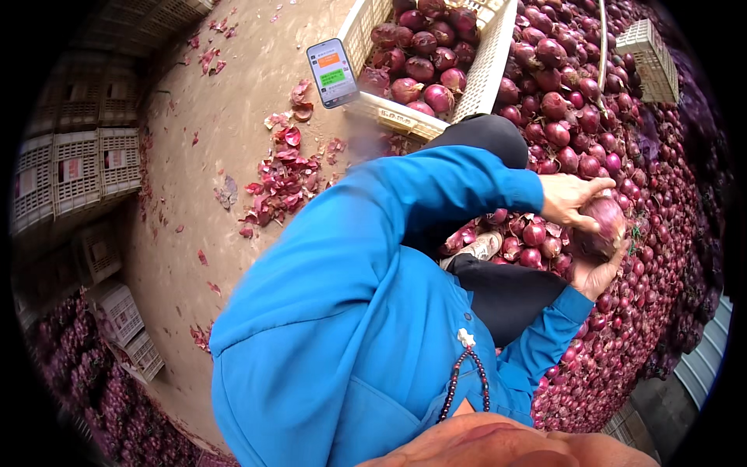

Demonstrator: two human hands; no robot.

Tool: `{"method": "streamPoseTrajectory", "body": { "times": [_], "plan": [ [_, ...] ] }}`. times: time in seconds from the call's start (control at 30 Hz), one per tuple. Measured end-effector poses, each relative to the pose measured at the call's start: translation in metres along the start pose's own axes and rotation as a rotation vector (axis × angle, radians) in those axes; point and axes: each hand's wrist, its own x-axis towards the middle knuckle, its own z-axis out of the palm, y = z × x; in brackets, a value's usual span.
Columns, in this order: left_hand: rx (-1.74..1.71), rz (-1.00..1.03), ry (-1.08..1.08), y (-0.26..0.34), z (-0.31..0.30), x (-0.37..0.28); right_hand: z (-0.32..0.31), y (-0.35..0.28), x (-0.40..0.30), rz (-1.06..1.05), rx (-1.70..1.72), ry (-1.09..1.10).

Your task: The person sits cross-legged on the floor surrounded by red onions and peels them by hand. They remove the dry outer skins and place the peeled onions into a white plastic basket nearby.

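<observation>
A large red onion (602,225) is held between my two hands above a broad heap of red onions (554,105). My left hand (569,201) grips it from above, with the back of the hand showing and the thumb along its side. Below, my right hand (598,271) cups it with the palm turned up; part of its grip is hidden behind the onion. Loose onions (534,234) lie around my shoe, between my dark-clad legs. At the top, a cream plastic crate (493,70) holds more red onions.
A lit smartphone (332,73) is at the crate's near corner. Onion skins (283,187) litter the brown floor. Stacked crates (76,169) stand at the far left, with netted onions (111,385) below. Another crate (656,64) sits on the heap at upper right.
</observation>
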Motion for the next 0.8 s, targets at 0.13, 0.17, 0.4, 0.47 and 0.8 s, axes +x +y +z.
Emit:
{"method": "streamPoseTrajectory", "body": {
  "times": [0.13,0.17,0.4,0.47,0.8],
  "plan": [
    [0.298,0.168,0.242,0.032,-0.055,-0.07,-0.001,-0.006,-0.012,0.04,0.165,0.115],
    [0.439,0.253,0.384,0.021,-0.073,-0.098,0.003,-0.005,-0.013,0.029,0.153,0.155],
    [1.16,-0.414,0.653,-0.018,-0.171,-0.258,0.001,-0.011,-0.021,0.058,0.175,0.18],
    [1.241,-0.47,0.714,-0.032,-0.185,-0.281,0.007,-0.01,-0.021,0.078,0.179,0.197],
    [1.368,-0.394,0.807,-0.046,-0.221,-0.254,0.003,0.001,-0.012,0.109,0.173,0.093]
  ]
}}
